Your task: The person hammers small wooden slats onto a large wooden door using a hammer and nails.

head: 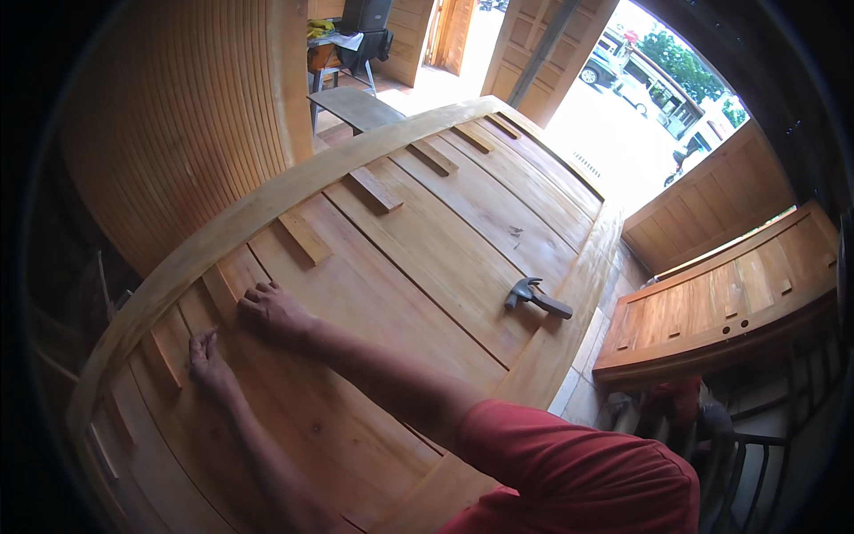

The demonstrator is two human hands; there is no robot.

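A large panelled wooden door (393,267) lies flat before me, with several short wood blocks along its far-left frame rail. My right hand (275,308) rests, fingers curled, against the lower end of one wood block (220,292); whether it grips the block is unclear. Lower left, my left hand (208,357) has thumb and fingertips pinched together just above the panel, between that block and another wood block (161,360); anything between the fingertips is too small to tell. A claw hammer (539,298) lies on the door towards its right edge, apart from both hands.
A ribbed wooden panel (193,113) stands at upper left. Beyond the door is a small grey table (357,108). Small dark scraps (515,231) lie on the boards. Another wooden door (720,300) is at right, above dark metal bars (760,440).
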